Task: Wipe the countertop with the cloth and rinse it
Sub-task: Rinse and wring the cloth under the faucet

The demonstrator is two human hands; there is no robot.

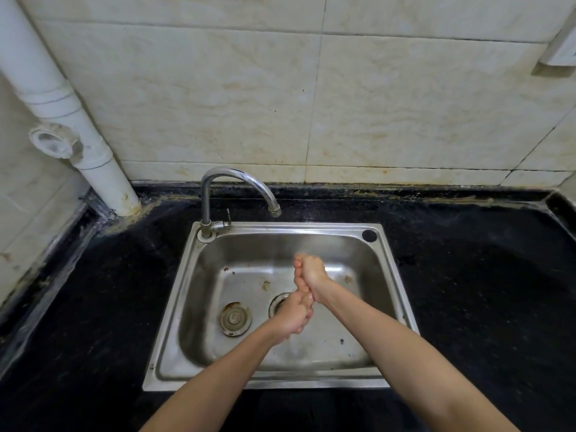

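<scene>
Both hands meet over the steel sink (174, 307), fingers curled and pressed against each other: the left hand (293, 316) nearer, the right hand (311, 272) beyond it. No cloth shows, so I cannot tell if either grasps one. The basin holds a drain (234, 318) and rust spots. A tap (237, 176) arches over the black countertop (483, 291).

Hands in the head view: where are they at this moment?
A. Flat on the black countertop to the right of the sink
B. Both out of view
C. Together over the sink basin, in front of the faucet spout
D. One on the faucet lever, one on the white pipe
C. The left hand and right hand meet over the basin of the sink, nearer the camera than the faucet spout; no cloth is clearly visible.
</scene>
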